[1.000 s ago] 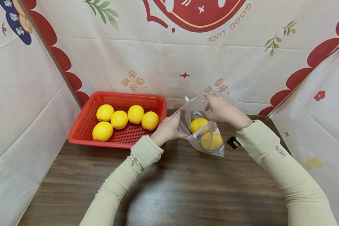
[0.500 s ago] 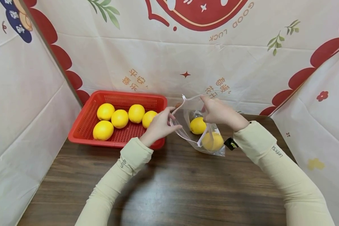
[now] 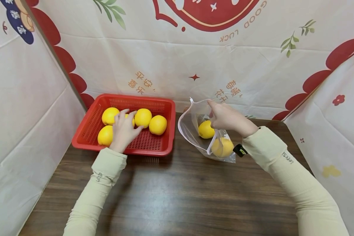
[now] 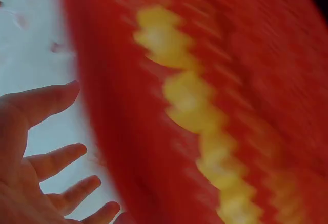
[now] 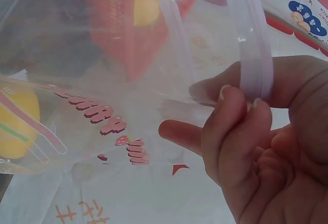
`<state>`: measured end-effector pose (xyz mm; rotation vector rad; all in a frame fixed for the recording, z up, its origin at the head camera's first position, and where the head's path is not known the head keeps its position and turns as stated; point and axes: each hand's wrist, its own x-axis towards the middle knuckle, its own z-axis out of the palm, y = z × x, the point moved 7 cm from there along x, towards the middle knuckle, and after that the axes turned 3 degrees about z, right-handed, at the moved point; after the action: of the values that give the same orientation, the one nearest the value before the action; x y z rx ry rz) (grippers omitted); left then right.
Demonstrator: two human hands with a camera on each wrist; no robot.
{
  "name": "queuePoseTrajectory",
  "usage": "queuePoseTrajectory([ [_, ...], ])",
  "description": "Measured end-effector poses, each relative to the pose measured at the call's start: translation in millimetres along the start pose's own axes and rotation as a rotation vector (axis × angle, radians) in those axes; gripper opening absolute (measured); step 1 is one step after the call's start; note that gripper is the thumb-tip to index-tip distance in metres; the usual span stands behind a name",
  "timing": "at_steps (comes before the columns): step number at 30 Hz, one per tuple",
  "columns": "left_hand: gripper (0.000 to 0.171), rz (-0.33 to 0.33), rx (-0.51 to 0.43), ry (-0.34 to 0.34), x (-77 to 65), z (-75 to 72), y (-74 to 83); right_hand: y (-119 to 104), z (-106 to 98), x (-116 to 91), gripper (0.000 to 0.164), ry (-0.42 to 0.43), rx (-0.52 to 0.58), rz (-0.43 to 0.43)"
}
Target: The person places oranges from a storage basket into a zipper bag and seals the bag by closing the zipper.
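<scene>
We saw the left hand (image 3: 124, 131), fingers spread, over fruit (image 3: 143, 118) near the front edge of the basket (image 3: 144, 152). The right hand (image 3: 226, 117) pinched the bag (image 3: 212, 143) — a slip could make it flop.

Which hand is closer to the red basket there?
Left. The left hand is over the red basket, near the yellow fruits; the right hand is off to its right, pinching the clear bag.

Apparently a staged booth: a wood-grain desk (image 3: 194, 196) boxed in on 3 sides by white cloth (image 3: 106, 62) with red scallops (image 3: 341, 54) and "GOOD LUCK" lettering (image 3: 246, 25).
</scene>
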<state>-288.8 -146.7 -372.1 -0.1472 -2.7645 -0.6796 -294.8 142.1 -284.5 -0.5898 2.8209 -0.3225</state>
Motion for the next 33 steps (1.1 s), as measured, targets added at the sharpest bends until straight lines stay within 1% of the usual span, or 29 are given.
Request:
queuePoseTrajectory([
  [3,0.064,-0.101,0.006,-0.021,-2.8,1.1,-31.9,1,1,0,0.084,-0.011,0.0,0.001],
  [5,0.067,-0.17,0.001,-0.043,-5.3,2.2,-49.9,1,2,0,0.084,-0.017,0.001,0.002],
  [8,0.07,-0.244,-0.018,-0.067,-9.4,3.4,-68.7,2,3,1,0.084,-0.021,0.008,0.004],
  [10,0.071,-0.266,-0.022,-0.076,-10.9,4.4,-76.5,3,3,1,0.083,-0.024,0.013,0.005],
  [13,0.073,-0.291,-0.023,-0.093,-12.2,6.3,-84.5,4,3,1,0.082,-0.028,0.022,0.007],
  [15,0.075,-0.31,-0.017,-0.115,-13.0,8.6,-88.5,4,3,1,0.081,-0.028,0.022,0.009],
  [19,0.077,-0.359,-0.016,-0.192,-15.1,15.4,-95.6,3,3,0,0.081,-0.017,0.008,0.007],
  [23,0.077,-0.391,-0.023,-0.265,-16.5,20.5,-100.0,5,2,0,0.081,-0.012,0.005,0.01],
  [29,0.077,-0.403,-0.035,-0.344,-17.7,25.2,-103.9,4,1,1,0.081,-0.011,0.011,0.005],
  [33,0.077,-0.4,-0.025,-0.376,-16.5,28.8,-104.5,5,1,1,0.082,-0.006,0.005,0.012],
])
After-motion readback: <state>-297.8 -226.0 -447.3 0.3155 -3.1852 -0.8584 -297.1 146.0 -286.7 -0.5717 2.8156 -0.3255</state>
